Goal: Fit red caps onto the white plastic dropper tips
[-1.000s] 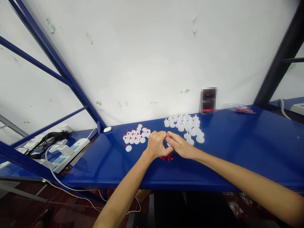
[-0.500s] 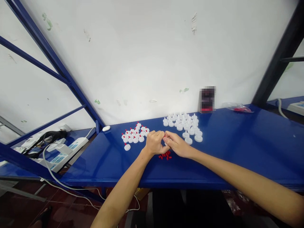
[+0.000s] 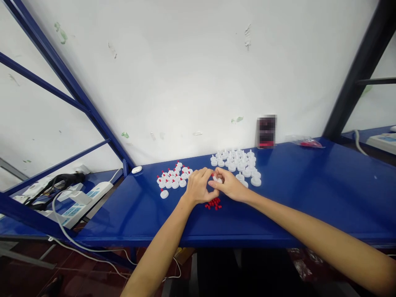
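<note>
A white nozzle cap (image 3: 218,180) with a red tip is pinched in my right hand (image 3: 230,185), its round base partly hidden by the fingers. My left hand (image 3: 199,186) arches beside it, thumb and fingers apart, with the fingertips close to the red tip; whether they touch it I cannot tell. Just below both hands lies a small pile of red tip covers (image 3: 213,203). To the left stand several white caps with red tips (image 3: 175,184). Behind my right hand is a group of white caps with bare nozzles (image 3: 232,166).
The blue table (image 3: 293,194) runs along a white wall. A small white oval case (image 3: 136,169) sits at its back left. Toward the back right are a blurred dark object (image 3: 266,132) and a clear bag with red pieces (image 3: 310,143). Power strips (image 3: 88,204) and cables lie at left.
My hands have come slightly apart. The left fingers and thumb have opened from a closed grip, so the white cap with its red tip now shows in my right hand.
</note>
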`<state>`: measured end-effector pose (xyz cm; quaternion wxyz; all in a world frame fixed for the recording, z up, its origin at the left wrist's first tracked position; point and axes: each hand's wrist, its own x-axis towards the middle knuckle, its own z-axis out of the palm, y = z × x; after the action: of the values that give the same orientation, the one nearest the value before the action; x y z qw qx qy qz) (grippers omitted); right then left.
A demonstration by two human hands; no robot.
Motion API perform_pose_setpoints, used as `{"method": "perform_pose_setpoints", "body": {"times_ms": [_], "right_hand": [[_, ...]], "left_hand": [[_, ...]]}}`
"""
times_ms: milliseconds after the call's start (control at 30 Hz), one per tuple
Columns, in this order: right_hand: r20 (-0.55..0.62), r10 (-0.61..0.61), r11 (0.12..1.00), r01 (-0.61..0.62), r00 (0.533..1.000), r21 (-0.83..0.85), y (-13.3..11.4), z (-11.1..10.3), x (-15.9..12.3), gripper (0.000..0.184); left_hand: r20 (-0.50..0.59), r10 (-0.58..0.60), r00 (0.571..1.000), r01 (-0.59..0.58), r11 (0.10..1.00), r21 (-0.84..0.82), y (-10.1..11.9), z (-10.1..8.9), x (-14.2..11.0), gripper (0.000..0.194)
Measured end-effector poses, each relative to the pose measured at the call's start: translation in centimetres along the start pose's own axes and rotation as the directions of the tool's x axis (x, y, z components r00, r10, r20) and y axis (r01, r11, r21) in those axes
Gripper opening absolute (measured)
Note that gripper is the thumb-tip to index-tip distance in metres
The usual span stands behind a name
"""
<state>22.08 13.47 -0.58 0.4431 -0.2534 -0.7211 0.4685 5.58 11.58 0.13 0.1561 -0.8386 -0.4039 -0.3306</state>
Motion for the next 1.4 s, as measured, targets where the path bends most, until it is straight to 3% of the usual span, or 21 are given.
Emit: {"method": "perform_pose_setpoints", "body": {"times_ms": [100,233,300,367,433,533,633,700,867,933,1033,1233,1400], "right_hand": [[0.004,0.029,0.998,-0.029,1.0,0.063,0.1,0.2,0.0,0.034],[0.023,0.016,0.991,-0.019,1.0,0.129,0.4,0.1,0.0,0.033],[-0.01,0.002,0.998,-0.001,1.0,0.063,0.3,-0.4,0.0,0.034],[-0.064,-0.055,0.988,0.045,0.996,-0.145,-0.1,-1.0,-0.1,0.034],[-0.067,-0.157,0.875,0.107,0.985,-0.472,-0.6,-1.8,-0.1,0.028],[-0.023,-0.222,0.558,0.107,0.975,-0.823,-1.0,-3.0,-0.2,0.025],[-0.056,-0.169,0.294,-0.004,0.984,-0.956,-0.5,-4.0,-0.2,0.031],[-0.082,-0.087,0.21,-0.062,0.993,-0.976,0.0,-4.5,-0.3,0.034],[-0.03,0.081,0.233,-0.048,0.996,-0.971,0.7,-4.9,-0.4,0.036],[-0.006,0.073,0.244,-0.024,0.997,-0.97,0.5,-4.6,-0.4,0.034],[0.017,0.044,0.25,0.005,0.999,-0.968,0.3,-4.3,-0.3,0.03],[0.096,-0.012,0.289,0.096,0.995,-0.952,0.2,-4.1,-0.2,0.032],[0.17,-0.073,0.393,0.185,0.983,-0.901,0.0,-3.8,-0.2,0.033]], "left_hand": [[-0.079,0.036,0.996,-0.037,0.999,-0.017,-0.5,-0.4,0.0,0.041],[-0.109,0.018,0.994,-0.033,0.99,-0.139,-1.0,-0.5,0.1,0.029],[-0.128,-0.028,0.991,0.004,0.983,-0.184,-1.4,-0.5,0.0,0.029],[-0.144,-0.093,0.985,0.064,0.979,-0.196,-2.0,-0.7,0.0,0.029],[-0.157,-0.144,0.977,0.115,0.977,-0.181,-2.9,-0.9,-0.1,0.028],[-0.094,-0.196,0.976,0.18,0.971,-0.156,-3.9,-1.5,-0.3,0.025],[0.015,-0.271,0.962,0.27,0.948,-0.17,-4.4,-2.0,-0.4,0.02],[0.066,-0.289,0.955,0.296,0.936,-0.189,-4.7,-2.1,-0.5,0.02],[0.053,-0.289,0.956,0.293,0.93,-0.221,-5.6,-2.6,-0.7,0.021],[0.039,-0.333,0.942,0.332,0.916,-0.226,-6.0,-3.0,-0.8,0.022],[0.102,-0.385,0.917,0.397,0.897,-0.193,-6.4,-3.6,-1.0,0.02],[0.256,-0.328,0.909,0.353,0.934,-0.056,-6.6,-3.7,-1.4,0.025],[0.344,-0.346,0.873,0.367,0.93,0.003,-6.5,-3.6,-1.4,0.032]]}}
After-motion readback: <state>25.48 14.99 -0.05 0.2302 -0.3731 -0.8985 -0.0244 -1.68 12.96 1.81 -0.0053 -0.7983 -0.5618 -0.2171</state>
